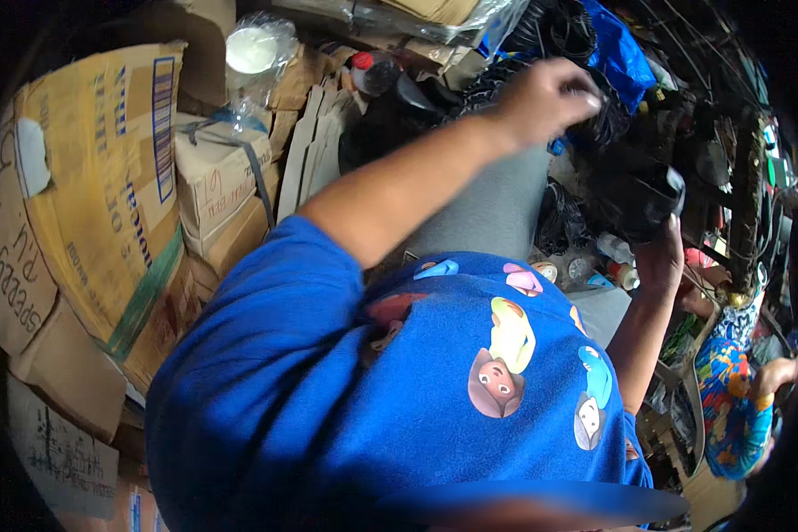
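Cartons (217, 182) are stacked at left, while a black item (637, 197), seemingly unfinished, is gripped at right by the right hand (661, 255), the curled left hand (550, 99) apart, contents indiscernible.

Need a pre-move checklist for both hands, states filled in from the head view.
1. Black item held: ok, the right hand has it at its near end.
2. Left hand free of any small thing: cannot tell, fingers curled and blurred.
3. Hands apart: ok, left is raised further up the picture, right is lower at the right.
4. Area around the right hand uncluttered: not ok, a clear bottle and other litter show beside it.
5. Other person's hand off the black item: ok, it is apart, near the right rim.
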